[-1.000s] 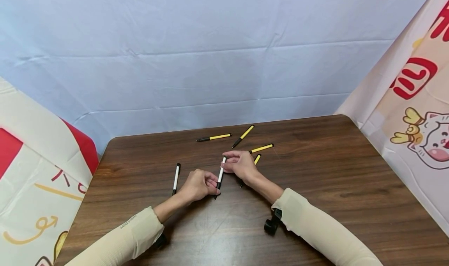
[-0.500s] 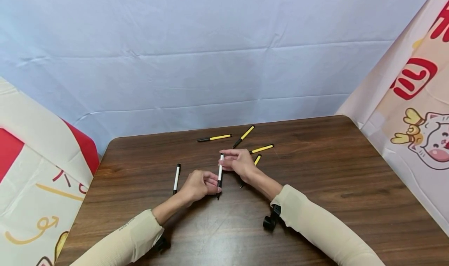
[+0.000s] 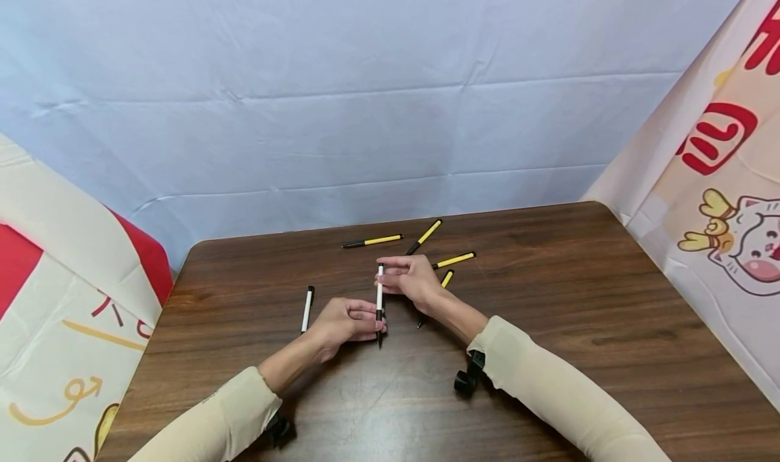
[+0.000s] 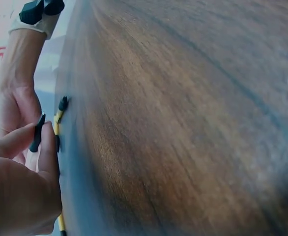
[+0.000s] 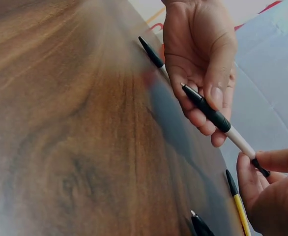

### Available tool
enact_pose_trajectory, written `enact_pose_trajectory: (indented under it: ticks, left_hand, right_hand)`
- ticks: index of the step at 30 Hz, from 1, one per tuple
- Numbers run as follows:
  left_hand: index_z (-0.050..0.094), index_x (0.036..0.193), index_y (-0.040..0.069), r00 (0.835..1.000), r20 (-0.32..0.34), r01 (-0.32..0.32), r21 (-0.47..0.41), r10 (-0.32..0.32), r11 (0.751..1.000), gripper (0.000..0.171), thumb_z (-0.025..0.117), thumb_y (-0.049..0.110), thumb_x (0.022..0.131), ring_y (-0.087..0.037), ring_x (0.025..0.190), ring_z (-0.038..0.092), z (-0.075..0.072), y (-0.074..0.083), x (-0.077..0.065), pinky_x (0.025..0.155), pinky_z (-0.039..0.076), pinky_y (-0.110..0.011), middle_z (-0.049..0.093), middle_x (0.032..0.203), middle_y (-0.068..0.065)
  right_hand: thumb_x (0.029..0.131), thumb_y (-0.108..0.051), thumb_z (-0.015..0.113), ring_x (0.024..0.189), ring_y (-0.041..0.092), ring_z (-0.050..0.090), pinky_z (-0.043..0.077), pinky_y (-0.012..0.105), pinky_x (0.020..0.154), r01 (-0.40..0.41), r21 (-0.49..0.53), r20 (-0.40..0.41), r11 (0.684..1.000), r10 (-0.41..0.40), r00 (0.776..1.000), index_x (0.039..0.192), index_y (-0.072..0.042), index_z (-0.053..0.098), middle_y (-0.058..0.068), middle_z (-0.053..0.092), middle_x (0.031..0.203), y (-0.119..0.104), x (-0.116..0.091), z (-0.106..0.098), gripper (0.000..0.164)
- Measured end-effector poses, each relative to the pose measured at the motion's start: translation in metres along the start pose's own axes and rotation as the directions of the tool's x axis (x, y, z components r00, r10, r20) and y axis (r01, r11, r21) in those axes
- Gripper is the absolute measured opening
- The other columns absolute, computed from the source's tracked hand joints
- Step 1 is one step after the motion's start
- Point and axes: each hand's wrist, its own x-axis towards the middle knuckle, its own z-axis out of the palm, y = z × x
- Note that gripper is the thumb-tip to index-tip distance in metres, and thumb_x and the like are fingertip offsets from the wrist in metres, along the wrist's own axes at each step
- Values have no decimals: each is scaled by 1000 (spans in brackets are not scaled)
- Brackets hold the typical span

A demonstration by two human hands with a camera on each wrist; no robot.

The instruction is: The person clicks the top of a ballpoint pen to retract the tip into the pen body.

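A white pen with a black grip is held between both hands, off the table with its tip toward the person. My left hand pinches its black lower part between thumb and fingers. At the clicker end, my right hand pinches it with thumb and fingertips, as the right wrist view also shows. A second white pen lies left of the left hand, its lower end hidden. Close by the right hand are yellow pens, one just beyond it and another partly behind the wrist.
Two more yellow pens, one lying sideways and one slanted, are near the back edge of the brown wooden table. Pale cloth hangs behind it, with printed cloth at both sides. Small black devices sit on the wrists.
The held pen has shifted slightly left at its top and turned to point more straight toward the person. The right hand moved a little left and away; the left thumb now lies across the grip.
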Motion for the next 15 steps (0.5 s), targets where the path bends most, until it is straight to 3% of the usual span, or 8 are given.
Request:
enact_pose_trajectory:
  ticks: [15]
  left_hand:
    - [62,124,-20,1000,0,15,-71,-15,997,28,66,-11,98,-19,91,78,-4,1,-3,85,64,-33,79,95,-12]
  right_hand:
    - [98,12,67,92,19,77,64,33,87,-4,-17,42,1000,5,999,143,10,59,38,68,123,-2,5,12,46]
